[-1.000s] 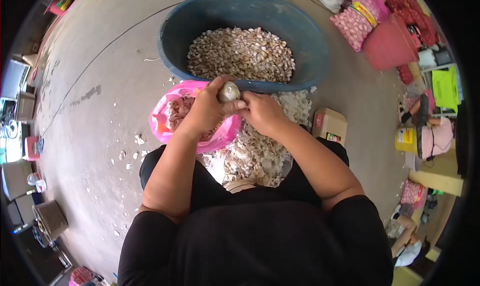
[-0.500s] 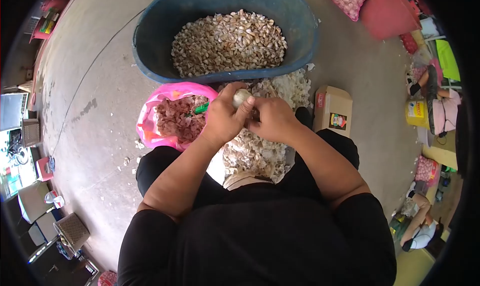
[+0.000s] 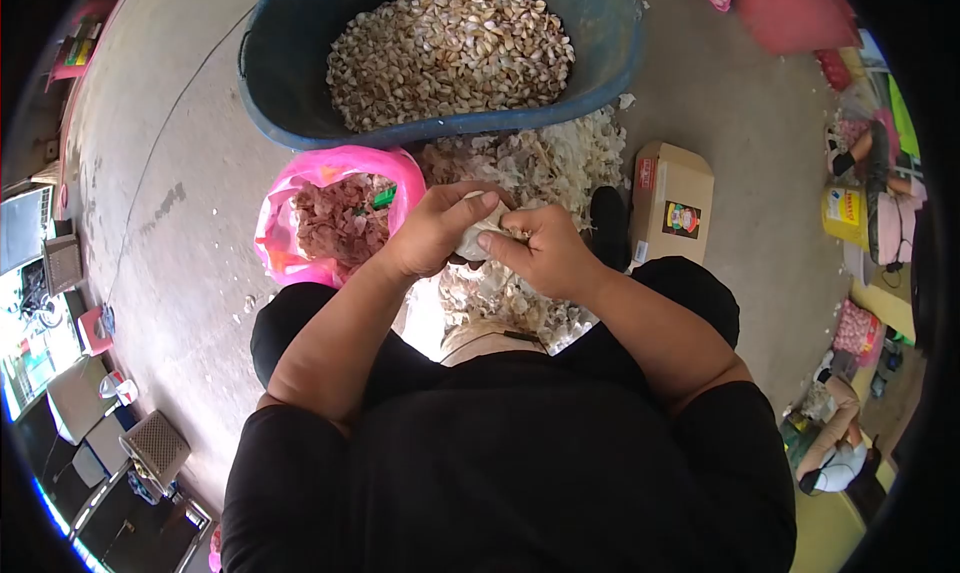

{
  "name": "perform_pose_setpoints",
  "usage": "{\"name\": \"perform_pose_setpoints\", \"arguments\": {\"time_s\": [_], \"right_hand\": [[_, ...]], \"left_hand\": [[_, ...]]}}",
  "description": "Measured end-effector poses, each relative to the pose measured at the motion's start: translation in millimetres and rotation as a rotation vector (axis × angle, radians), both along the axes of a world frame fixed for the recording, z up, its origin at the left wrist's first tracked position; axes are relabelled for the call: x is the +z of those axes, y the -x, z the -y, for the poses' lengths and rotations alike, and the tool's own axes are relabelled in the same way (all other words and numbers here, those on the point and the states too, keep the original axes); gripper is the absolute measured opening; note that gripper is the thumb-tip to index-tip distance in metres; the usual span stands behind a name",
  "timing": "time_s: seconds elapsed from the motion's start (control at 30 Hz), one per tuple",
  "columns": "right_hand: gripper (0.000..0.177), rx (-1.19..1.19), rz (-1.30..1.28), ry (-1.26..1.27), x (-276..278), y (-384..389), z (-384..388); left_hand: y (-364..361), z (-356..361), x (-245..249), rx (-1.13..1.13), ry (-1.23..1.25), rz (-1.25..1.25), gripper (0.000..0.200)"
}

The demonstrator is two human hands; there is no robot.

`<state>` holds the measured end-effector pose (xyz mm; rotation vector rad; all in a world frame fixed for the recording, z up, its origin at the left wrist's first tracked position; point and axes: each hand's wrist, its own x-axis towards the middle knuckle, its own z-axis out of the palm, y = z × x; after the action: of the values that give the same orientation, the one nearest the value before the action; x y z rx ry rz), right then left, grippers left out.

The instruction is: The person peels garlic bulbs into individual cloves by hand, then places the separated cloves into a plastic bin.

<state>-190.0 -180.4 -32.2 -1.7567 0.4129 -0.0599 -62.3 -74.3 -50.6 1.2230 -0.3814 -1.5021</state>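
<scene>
A whitish garlic bulb [image 3: 477,235] is held between my two hands, above a heap of papery garlic skins. My left hand [image 3: 437,231] wraps round its left side, thumb laid along the top. My right hand [image 3: 545,251] grips it from the right, with the thumb pressed on its front. Left of my hands sits a pink plastic bag [image 3: 285,208] filled with reddish-brown skins [image 3: 345,223], a green object [image 3: 384,197] lying among them. Beyond my hands stands a big blue tub [image 3: 440,128] with many loose garlic cloves [image 3: 450,58] in it.
Garlic skins [image 3: 570,163] litter the floor in front of the tub and between my legs. A cardboard box [image 3: 672,208] stands by my right foot. Two other people [image 3: 840,463] sit at the far right, near a yellow container [image 3: 845,213]. A crate [image 3: 155,448] is at left.
My hands have come slightly nearer my body, and the garlic bulb has turned, showing a broader pale side. The thumbs have shifted on it. The view has tilted a little.
</scene>
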Motion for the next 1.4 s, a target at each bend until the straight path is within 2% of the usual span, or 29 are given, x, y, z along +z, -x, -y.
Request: {"name": "perform_pose_setpoints", "arguments": {"time_s": [0.17,0.27,0.4,0.47,0.57,0.67,0.77,0.8,0.83,0.9,0.97,1.0,1.1,1.13,1.2,1.27,1.33,1.4], "right_hand": [[0.026,-0.017,-0.031,-0.17,-1,14,-8],[0.018,-0.021,-0.112,-0.444,7,17,-7],[0.02,-0.075,-0.13,-0.555,0,16,-1],[0.019,-0.085,-0.144,-0.602,4,14,4],[0.018,-0.049,-0.208,-0.45,-1,12,15],[0.018,0.1,-0.311,-0.257,-7,12,25],[0.02,0.107,-0.25,-0.254,-17,14,34],[0.018,0.043,-0.244,-0.261,-10,9,33],[0.019,0.033,-0.33,-0.134,-12,7,35],[0.024,0.016,-0.486,0.132,-30,2,50],[0.029,0.191,-0.628,0.685,-95,17,62],[0.032,0.275,-0.688,0.964,-94,10,53],[0.035,0.285,-0.699,1.279,-71,-16,22],[0.027,0.287,-0.562,1.301,-56,-37,7],[0.027,0.264,-0.242,1.13,-36,-84,-25],[0.017,0.433,-0.012,0.93,-45,-121,-58],[0.024,0.615,-0.333,0.92,-61,-159,-88],[0.029,0.529,-0.533,0.847,-88,-178,-103]], "left_hand": [[7,-6,-6,-0.057,-0.022,-0.193,0.046],[11,-9,-4,-0.031,-0.073,-0.292,0.046],[11,-10,-8,-0.002,-0.083,-0.412,0.044],[9,-11,-19,-0.027,-0.132,-0.37,0.048],[8,-8,-26,0.015,-0.21,-0.326,0.045],[6,-10,-24,0.092,-0.245,-0.298,0.042],[-13,-17,-11,0.024,-0.195,-0.299,0.043],[-24,-21,-4,0.055,-0.25,-0.287,0.043],[-28,-18,11,0.205,-0.371,-0.199,0.043],[-58,-37,6,0.339,-0.248,-0.32,0.044],[-77,-57,8,0.361,-0.045,-0.353,0.044],[-84,-65,16,0.31,0.033,-0.287,0.044],[-88,-79,34,0.57,-0.035,-0.158,0.044],[-94,-89,31,0.597,0.019,-0.137,0.045],[-105,-108,38,0.673,0.077,-0.153,0.045],[-114,-127,43,0.709,0.2,-0.226,0.047],[-119,-141,47,0.773,0.211,-0.225,0.048],[-122,-154,45,0.814,0.23,-0.258,0.05]]}}
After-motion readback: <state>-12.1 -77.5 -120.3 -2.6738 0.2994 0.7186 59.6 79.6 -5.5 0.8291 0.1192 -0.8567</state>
